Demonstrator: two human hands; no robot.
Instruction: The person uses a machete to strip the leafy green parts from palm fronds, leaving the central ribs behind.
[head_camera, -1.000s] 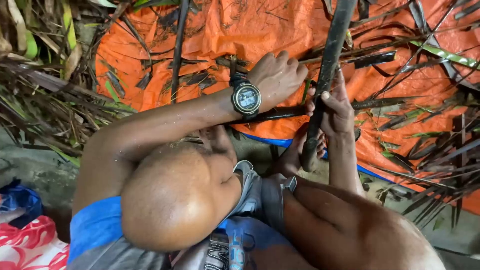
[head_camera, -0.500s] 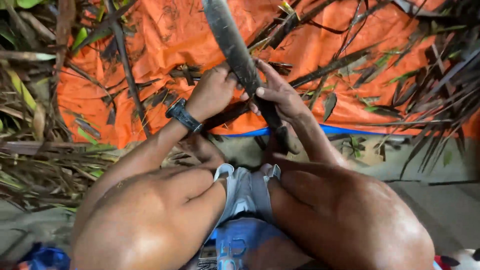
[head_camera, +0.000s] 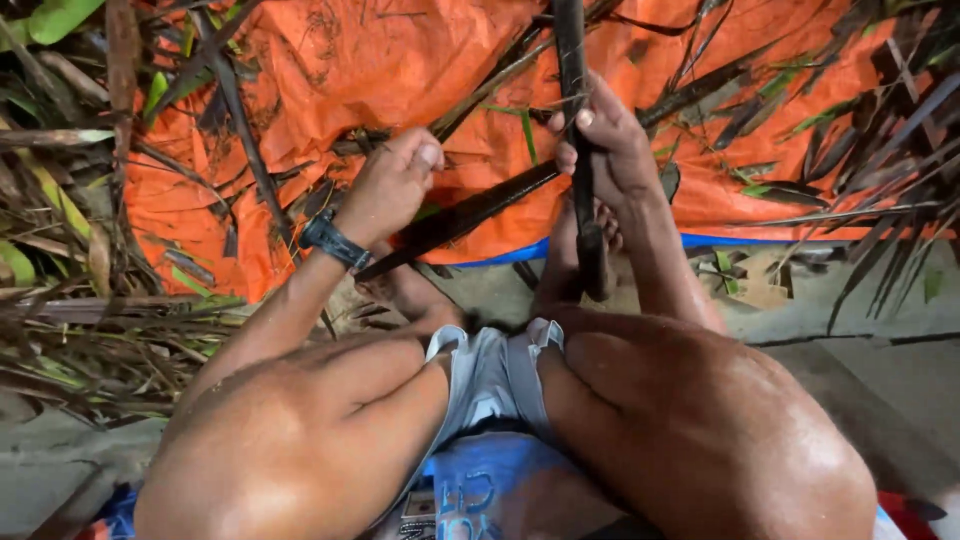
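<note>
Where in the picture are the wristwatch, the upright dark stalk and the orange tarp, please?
wristwatch (head_camera: 333, 240), head view, on its dark band at the left wrist.
upright dark stalk (head_camera: 571, 50), head view, on the shaft above the right hand.
orange tarp (head_camera: 380, 60), head view, on a bare stretch.

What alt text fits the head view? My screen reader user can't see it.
A seated person's right hand grips an upright dark stalk while the left hand, with a wristwatch, holds a long dark blade slanted towards it. Behind lies an orange tarp strewn with dry palm fronds.

Dry fronds (head_camera: 90, 330) crowd the left; orange tarp (head_camera: 370, 70) ahead lies open.
</note>
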